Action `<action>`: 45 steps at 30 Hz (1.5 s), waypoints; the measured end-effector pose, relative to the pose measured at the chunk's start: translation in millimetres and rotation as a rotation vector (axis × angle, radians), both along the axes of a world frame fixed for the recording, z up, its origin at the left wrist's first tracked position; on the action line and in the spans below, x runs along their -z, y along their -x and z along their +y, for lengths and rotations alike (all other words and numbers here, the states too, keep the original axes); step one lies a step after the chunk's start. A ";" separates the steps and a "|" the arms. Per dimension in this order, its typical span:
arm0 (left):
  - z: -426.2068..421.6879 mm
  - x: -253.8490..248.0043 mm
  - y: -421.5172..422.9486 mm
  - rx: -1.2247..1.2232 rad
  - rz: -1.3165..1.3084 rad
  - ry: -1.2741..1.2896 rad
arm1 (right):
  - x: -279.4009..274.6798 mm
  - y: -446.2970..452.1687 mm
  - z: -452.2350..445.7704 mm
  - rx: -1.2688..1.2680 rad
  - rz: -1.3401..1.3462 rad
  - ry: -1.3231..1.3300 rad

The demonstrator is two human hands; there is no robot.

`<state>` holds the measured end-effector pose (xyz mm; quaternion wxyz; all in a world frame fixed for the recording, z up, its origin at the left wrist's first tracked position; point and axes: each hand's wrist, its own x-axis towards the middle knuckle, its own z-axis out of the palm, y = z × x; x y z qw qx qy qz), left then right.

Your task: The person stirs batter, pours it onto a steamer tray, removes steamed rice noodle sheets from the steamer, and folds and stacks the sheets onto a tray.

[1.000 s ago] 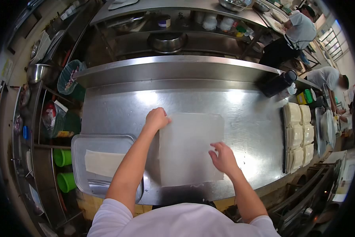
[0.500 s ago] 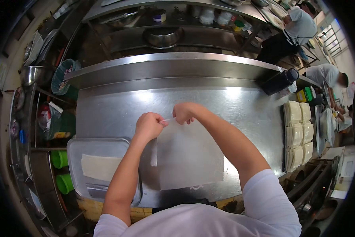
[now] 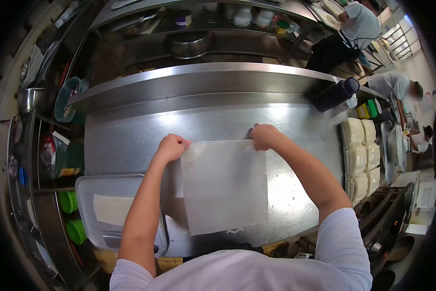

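Observation:
A thin, whitish, see-through square sheet (image 3: 225, 189) lies in front of me on the steel table (image 3: 130, 140). My left hand (image 3: 173, 148) pinches its far left corner, thumb and fingers closed. At the far right corner, my right hand (image 3: 265, 137) has its fingers curled in on the edge, partly hiding it. The far edge runs nearly straight between both hands. A small white curled scrap (image 3: 235, 230) shows by the near edge. Left of my left forearm sits a clear plastic tray (image 3: 82, 194) with a flat cream-coloured sheet (image 3: 112, 209) in it.
Stacks of cream-coloured folded pieces (image 3: 358, 157) stand at the right end. A dark bottle (image 3: 337, 94) leans by the raised steel ledge (image 3: 203, 80) at the back. Green containers (image 3: 75, 231) are on the left shelf. Other people (image 3: 356, 29) work at the upper right.
My hands have moved apart from close together, where a thin strip stretched between them, to the sheet's two far corners. A narrow white strip along its left side no longer shows.

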<state>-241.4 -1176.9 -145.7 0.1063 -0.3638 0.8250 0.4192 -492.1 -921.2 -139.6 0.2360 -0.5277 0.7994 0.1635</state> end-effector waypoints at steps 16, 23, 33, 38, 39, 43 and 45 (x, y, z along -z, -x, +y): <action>17.9 -17.4 -22.3 0.057 0.187 0.051 | -36.0 -24.8 55.2 0.417 -0.212 0.483; 45.8 -42.4 -70.2 0.008 0.374 0.116 | -66.8 -76.7 102.8 0.526 -0.172 0.680; 118.0 -30.4 -182.9 0.355 0.421 0.331 | -14.2 -192.2 195.3 0.537 -0.155 0.618; 131.7 -45.8 -184.8 0.254 0.408 0.325 | -8.4 -221.3 146.1 0.336 -0.208 0.828; 133.0 -48.5 -182.5 0.247 0.421 0.331 | -1.1 -216.7 142.6 0.301 -0.156 0.771; 131.2 -58.6 -184.0 0.228 0.451 0.346 | 41.2 -180.3 145.7 0.358 0.014 0.598; 127.0 -60.2 -191.5 0.179 0.451 0.356 | 42.7 -167.1 155.4 0.431 0.077 0.564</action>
